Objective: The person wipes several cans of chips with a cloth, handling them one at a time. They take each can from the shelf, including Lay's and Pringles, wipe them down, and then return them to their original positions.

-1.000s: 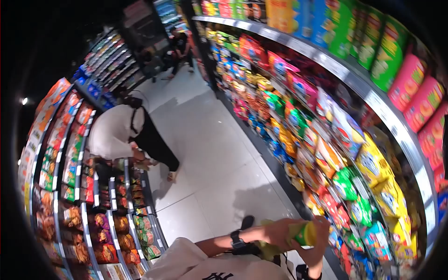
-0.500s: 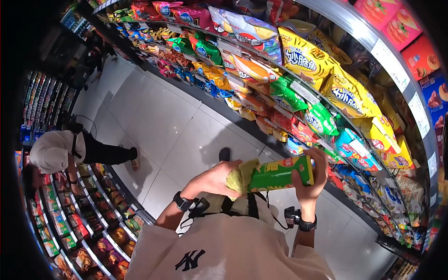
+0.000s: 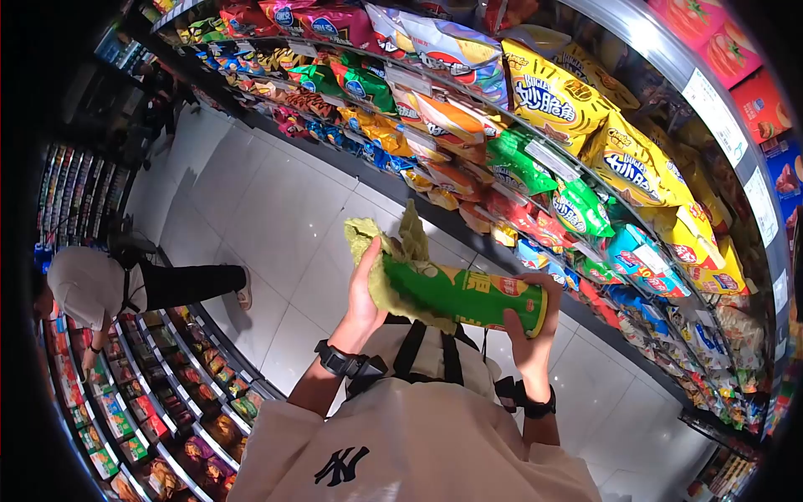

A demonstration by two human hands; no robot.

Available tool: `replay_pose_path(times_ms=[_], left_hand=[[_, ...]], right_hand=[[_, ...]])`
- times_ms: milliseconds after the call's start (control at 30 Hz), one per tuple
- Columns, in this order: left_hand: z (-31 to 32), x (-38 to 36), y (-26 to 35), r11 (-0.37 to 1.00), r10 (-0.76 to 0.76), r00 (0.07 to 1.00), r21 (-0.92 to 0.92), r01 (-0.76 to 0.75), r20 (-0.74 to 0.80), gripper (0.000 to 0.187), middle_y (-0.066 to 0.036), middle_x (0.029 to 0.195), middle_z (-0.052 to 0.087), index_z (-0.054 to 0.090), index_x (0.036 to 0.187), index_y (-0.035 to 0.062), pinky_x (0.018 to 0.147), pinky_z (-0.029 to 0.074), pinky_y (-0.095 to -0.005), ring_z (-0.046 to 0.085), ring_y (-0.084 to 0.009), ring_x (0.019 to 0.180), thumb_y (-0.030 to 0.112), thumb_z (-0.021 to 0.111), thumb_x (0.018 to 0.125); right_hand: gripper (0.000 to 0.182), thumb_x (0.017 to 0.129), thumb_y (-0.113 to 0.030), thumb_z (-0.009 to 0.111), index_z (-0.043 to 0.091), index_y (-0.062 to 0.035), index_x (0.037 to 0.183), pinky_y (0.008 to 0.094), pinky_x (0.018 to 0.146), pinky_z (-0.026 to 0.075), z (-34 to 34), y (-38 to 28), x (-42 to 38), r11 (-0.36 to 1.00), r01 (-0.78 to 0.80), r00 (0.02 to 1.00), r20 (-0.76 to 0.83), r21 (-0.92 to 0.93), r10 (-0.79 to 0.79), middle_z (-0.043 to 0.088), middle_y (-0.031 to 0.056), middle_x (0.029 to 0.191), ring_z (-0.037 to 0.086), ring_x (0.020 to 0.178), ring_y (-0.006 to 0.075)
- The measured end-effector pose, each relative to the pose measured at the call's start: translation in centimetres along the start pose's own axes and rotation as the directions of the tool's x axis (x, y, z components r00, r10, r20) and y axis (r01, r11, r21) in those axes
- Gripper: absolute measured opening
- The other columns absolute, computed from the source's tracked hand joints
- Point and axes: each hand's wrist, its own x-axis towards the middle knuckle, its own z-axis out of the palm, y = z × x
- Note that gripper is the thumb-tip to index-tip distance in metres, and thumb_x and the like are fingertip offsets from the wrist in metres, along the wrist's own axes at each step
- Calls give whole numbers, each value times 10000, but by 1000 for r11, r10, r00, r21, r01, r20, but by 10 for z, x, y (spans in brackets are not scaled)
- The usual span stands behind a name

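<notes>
1. the green can (image 3: pixel 468 293) is held up in front of the person's chest, over the aisle floor. it lies on its side, tilted slightly, with its yellow-rimmed end towards the right of the view.
2. a yellow-green cloth (image 3: pixel 375 272) covers the can's other end and runs along its lower side; a crumpled part of it stands up above the can.
3. the left hand (image 3: pixel 362 293) grips the cloth at the covered end, thumb pointing up along it; the fingers behind are hidden, so how far they close cannot be told.
4. the right hand (image 3: pixel 532 339) holds the can near its yellow-rimmed end in a wide grip, thumb on the near side and fingers curled over the end.
5. a dark band (image 3: pixel 335 360) is on the left wrist, another (image 3: pixel 539 407) on the right, each with a small dark device beside it.
6. below the hands is the person's light shirt (image 3: pixel 418 435) with a dark logo (image 3: pixel 341 466).
7. beyond the can, a long shelf rack (image 3: pixel 761 201) holds bagged snacks, among them yellow bags (image 3: pixel 556 96) and green bags (image 3: pixel 519 159).
8. across the pale tiled floor (image 3: pixel 309 217), another person (image 3: pixel 88 280) in a light top and dark trousers bends over a rack of packets (image 3: pixel 146 402), one hand reaching to it.
</notes>
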Motion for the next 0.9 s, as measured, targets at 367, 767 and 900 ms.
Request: replay_pose_path(times_ms=[367,767,900], left_hand=[[-83,16,80,971,229,943,-130,-203,242,280,-26,910,589,562,1089,81,748,514,-306,598,-139,795,337,518,984],[-125,11,157,947,265,964,-197,-253,37,535,-98,1271,561,420,1398,79,1001,452,-345,581,-211,1113,423,473,991],[-131,18,166,964,180,977,-220,-152,112,540,-103,1285,563,425,1396,73,997,457,-351,583,-217,1122,429,464,992]], right_hand=[[444,805,-187,648,464,2,1163,297,869,425,85,-9,36,835,-290,956,185,468,228,528,96,1065,520,985,169],[455,951,-357,535,481,-60,1293,376,993,421,130,-25,57,779,-197,927,-146,596,346,565,74,1208,542,1139,201],[437,935,-366,559,456,-84,1254,351,924,451,152,-44,58,813,-205,897,-229,544,379,572,75,1118,566,1052,191]])
